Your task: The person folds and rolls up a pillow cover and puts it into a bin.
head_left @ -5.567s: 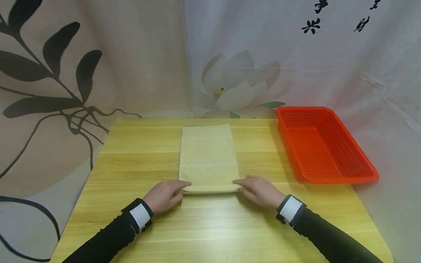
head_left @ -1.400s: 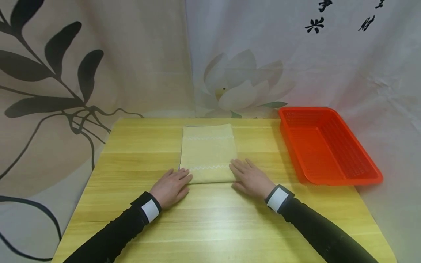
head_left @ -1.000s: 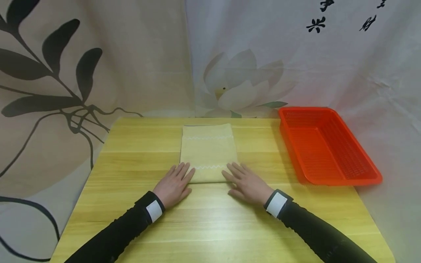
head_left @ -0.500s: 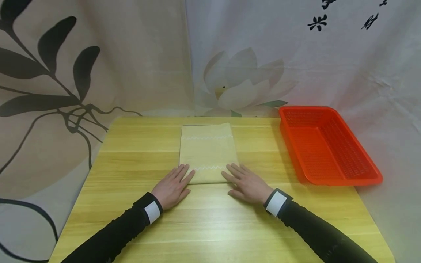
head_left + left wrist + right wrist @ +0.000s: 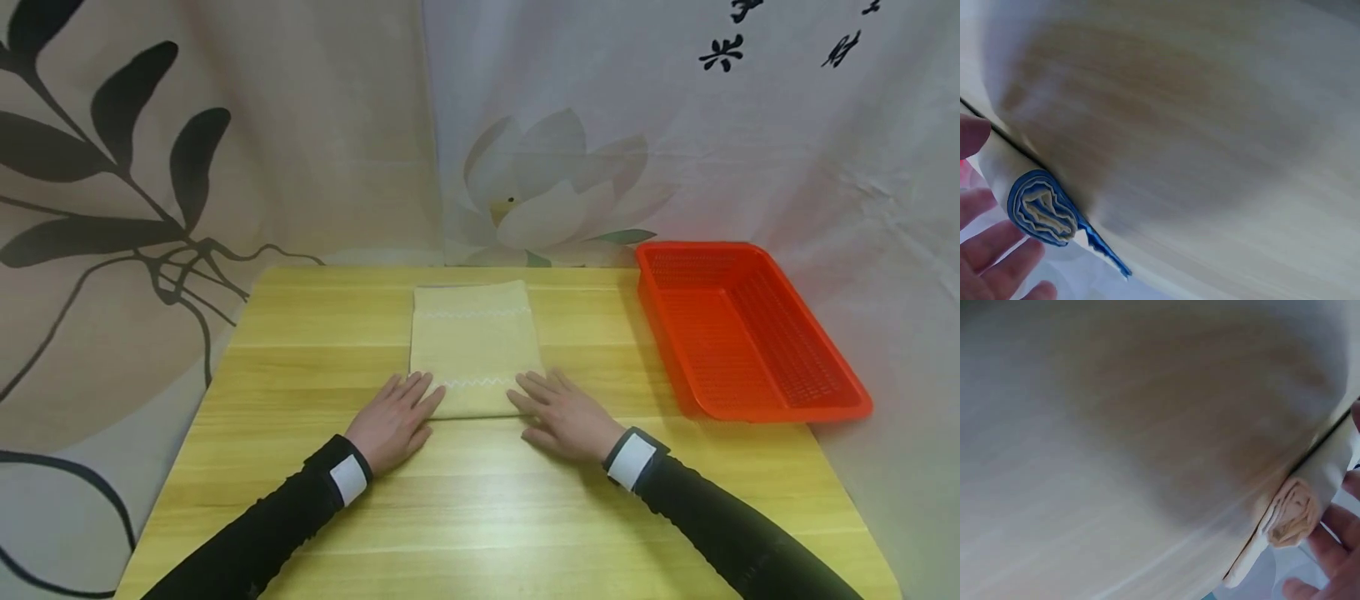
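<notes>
A pale yellow towel (image 5: 474, 333) lies lengthwise at the middle of the wooden table (image 5: 315, 367), its near end rolled up into a roll (image 5: 480, 403). My left hand (image 5: 407, 402) rests flat with straight fingers on the roll's left end. Straight fingers of my right hand (image 5: 542, 397) lie on its right end. The left wrist view shows the roll's end (image 5: 1041, 209) as a spiral with a blue edge beside my fingers (image 5: 997, 250). In the right wrist view the other spiral end (image 5: 1294, 512) sits next to my fingers (image 5: 1335, 528).
An orange plastic basket (image 5: 780, 404) sits on the table's right side, with nothing in it. Printed cloth hangs behind the table and at both sides. Bare tabletop stretches left of the towel and in front of my hands.
Since the earliest frame the rolled end has moved away from me and the flat part has shortened. Over the last second my hands have barely shifted.
</notes>
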`<control>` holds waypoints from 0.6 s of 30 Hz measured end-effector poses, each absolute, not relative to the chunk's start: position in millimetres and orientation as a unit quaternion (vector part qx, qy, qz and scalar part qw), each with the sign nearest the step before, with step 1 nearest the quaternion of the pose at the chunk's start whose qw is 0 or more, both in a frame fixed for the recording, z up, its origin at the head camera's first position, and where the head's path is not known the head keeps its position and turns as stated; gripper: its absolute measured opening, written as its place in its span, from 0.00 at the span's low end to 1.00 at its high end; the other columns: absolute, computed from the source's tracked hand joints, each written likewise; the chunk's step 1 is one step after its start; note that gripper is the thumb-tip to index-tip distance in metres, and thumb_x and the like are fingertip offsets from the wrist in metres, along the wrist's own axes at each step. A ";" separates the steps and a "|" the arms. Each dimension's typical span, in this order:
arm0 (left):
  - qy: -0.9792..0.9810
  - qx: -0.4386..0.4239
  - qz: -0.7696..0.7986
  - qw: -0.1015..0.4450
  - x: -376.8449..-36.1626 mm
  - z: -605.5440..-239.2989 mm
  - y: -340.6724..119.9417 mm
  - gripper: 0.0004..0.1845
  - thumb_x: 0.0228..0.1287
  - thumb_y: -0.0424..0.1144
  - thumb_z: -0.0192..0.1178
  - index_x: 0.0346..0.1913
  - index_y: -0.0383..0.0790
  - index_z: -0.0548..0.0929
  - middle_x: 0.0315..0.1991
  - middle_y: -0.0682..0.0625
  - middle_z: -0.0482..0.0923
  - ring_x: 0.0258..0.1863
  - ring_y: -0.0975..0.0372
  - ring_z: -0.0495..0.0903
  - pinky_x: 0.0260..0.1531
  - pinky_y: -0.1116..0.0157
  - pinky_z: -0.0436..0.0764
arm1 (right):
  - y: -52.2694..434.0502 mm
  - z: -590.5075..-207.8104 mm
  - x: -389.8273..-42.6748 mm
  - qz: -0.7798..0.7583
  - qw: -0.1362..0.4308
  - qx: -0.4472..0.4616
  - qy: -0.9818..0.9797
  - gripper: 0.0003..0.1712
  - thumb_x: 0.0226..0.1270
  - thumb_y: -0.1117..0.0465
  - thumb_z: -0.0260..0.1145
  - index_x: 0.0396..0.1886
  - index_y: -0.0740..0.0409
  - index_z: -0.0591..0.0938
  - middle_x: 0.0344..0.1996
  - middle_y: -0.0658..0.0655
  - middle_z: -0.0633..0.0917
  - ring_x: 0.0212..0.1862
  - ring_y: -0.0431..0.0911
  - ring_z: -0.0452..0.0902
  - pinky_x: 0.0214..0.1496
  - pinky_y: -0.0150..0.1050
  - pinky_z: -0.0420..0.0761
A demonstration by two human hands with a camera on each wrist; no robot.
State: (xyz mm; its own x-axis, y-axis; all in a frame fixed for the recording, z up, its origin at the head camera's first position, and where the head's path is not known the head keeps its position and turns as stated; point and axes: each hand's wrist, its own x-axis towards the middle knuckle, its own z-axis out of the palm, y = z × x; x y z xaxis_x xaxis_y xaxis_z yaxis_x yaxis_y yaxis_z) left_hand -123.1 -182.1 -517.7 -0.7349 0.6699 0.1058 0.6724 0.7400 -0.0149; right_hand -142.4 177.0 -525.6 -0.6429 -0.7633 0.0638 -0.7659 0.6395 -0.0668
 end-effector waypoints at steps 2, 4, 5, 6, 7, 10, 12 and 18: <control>-0.929 -0.362 -0.006 0.074 -122.8 -516.1 -182.9 0.31 0.75 0.46 0.67 0.75 0.38 0.77 0.72 0.35 0.76 0.72 0.42 0.75 0.75 0.41 0.69 | 180.8 -525.2 -143.1 0.052 0.026 0.419 -0.906 0.39 0.79 0.43 0.67 0.82 0.53 0.70 0.81 0.62 0.68 0.81 0.58 0.64 0.83 0.66 0.56; -0.926 -0.365 -0.001 0.096 -121.8 -514.7 -183.9 0.29 0.72 0.44 0.70 0.72 0.39 0.80 0.69 0.37 0.79 0.69 0.43 0.79 0.73 0.42 0.72 | 184.9 -524.9 -144.1 0.058 0.040 0.415 -0.907 0.39 0.77 0.46 0.69 0.81 0.53 0.72 0.80 0.60 0.70 0.80 0.57 0.66 0.83 0.66 0.56; -0.924 -0.367 -0.001 0.107 -121.3 -514.4 -184.3 0.28 0.71 0.43 0.71 0.71 0.39 0.81 0.67 0.38 0.80 0.67 0.43 0.80 0.72 0.42 0.74 | 186.8 -525.1 -144.8 0.058 0.050 0.414 -0.907 0.38 0.76 0.47 0.70 0.80 0.54 0.73 0.79 0.60 0.71 0.79 0.57 0.67 0.83 0.65 0.56; -0.922 -0.369 0.000 0.115 -120.8 -514.2 -184.7 0.27 0.71 0.43 0.72 0.69 0.39 0.82 0.65 0.38 0.81 0.65 0.44 0.81 0.71 0.42 0.75 | 188.2 -525.3 -145.6 0.058 0.058 0.414 -0.907 0.38 0.75 0.48 0.71 0.79 0.54 0.74 0.78 0.60 0.72 0.79 0.56 0.68 0.83 0.65 0.57; -0.921 -0.370 0.001 0.121 -120.5 -514.3 -184.9 0.26 0.70 0.42 0.73 0.68 0.39 0.83 0.64 0.38 0.82 0.64 0.44 0.82 0.70 0.43 0.76 | 189.6 -525.8 -146.5 0.058 0.066 0.415 -0.906 0.38 0.74 0.49 0.73 0.78 0.55 0.75 0.77 0.60 0.74 0.78 0.56 0.70 0.83 0.65 0.58; -0.920 -0.371 0.000 0.129 -120.5 -515.8 -185.4 0.23 0.70 0.38 0.72 0.66 0.38 0.84 0.61 0.39 0.83 0.61 0.44 0.84 0.67 0.43 0.79 | 192.5 -526.5 -148.8 0.056 0.085 0.418 -0.903 0.37 0.70 0.52 0.76 0.76 0.56 0.77 0.74 0.60 0.78 0.75 0.56 0.74 0.82 0.65 0.61; -0.919 -0.371 0.002 0.130 -121.3 -516.9 -185.3 0.21 0.70 0.33 0.70 0.65 0.37 0.84 0.61 0.38 0.83 0.59 0.44 0.85 0.66 0.43 0.80 | 193.2 -526.7 -150.3 0.060 0.090 0.421 -0.900 0.36 0.69 0.54 0.77 0.74 0.56 0.79 0.72 0.60 0.80 0.73 0.56 0.76 0.81 0.65 0.63; -0.920 -0.366 -0.005 0.137 -126.5 -520.9 -185.2 0.19 0.68 0.28 0.70 0.61 0.38 0.85 0.57 0.40 0.85 0.54 0.47 0.88 0.63 0.43 0.82 | 193.1 -526.9 -155.6 0.072 0.080 0.423 -0.900 0.33 0.69 0.59 0.77 0.72 0.56 0.81 0.70 0.58 0.82 0.71 0.55 0.78 0.79 0.64 0.66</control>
State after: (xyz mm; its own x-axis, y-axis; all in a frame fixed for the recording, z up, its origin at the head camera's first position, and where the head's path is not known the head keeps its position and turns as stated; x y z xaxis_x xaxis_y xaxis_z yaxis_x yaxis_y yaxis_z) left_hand -126.5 -185.2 -520.9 -0.6937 0.6732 0.2560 0.6758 0.7313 -0.0917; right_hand -155.6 193.1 -526.9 -0.6287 -0.7501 0.2050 -0.7732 0.6311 -0.0621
